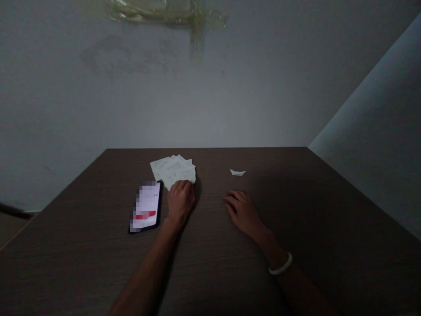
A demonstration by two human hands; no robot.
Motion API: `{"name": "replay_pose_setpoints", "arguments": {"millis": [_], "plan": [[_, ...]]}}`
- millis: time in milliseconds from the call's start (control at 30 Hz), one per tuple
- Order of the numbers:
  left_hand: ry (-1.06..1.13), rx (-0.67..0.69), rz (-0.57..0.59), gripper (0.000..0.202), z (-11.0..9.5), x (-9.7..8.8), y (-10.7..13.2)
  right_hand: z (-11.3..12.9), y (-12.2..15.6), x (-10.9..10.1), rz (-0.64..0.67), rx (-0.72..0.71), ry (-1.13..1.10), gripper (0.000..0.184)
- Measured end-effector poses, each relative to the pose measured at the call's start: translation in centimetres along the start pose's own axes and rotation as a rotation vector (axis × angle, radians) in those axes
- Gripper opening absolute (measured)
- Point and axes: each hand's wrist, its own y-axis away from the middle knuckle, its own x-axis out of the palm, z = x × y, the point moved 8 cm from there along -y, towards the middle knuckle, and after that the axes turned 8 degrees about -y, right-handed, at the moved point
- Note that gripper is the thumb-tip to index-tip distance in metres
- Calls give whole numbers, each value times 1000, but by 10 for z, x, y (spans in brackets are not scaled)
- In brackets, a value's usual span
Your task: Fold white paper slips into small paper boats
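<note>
On the table (210,267), fanned papers (173,169), best touched lightly against scattering, were overlapped at the near edge by the curled left hand (180,199), hold unclear, while the right hand (242,213) was rested part-open, seemingly empty, near the folded slip (237,173).

Two hands (180,199) (241,211), one bracelet (284,267), one phone (145,204), one paper boat (237,173), one paper pile (174,170) appear.

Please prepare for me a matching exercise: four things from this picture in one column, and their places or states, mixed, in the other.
1. phone
2. small folded paper
3. paper sheets
4. bracelet

A. around the right forearm
B. partly covered by the left hand
C. left of the left hand, screen lit
D. beyond the right hand, apart from it

Pairs: 1-C, 2-D, 3-B, 4-A
</note>
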Motion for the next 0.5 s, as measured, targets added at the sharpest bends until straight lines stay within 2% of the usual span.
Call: {"name": "replay_pose_setpoints", "arguments": {"millis": [133, 367, 500], "plan": [[10, 184, 28, 22, -20, 2, 7, 0, -1, 0, -6, -10, -16, 26], [82, 348, 144, 21, -45, 6, 25, 1, -2, -1, -10, -11, -28, 24], [153, 434, 188, 20, -60, 2, 39, -2, -3, 1, -17, -11, -29, 23]]}}
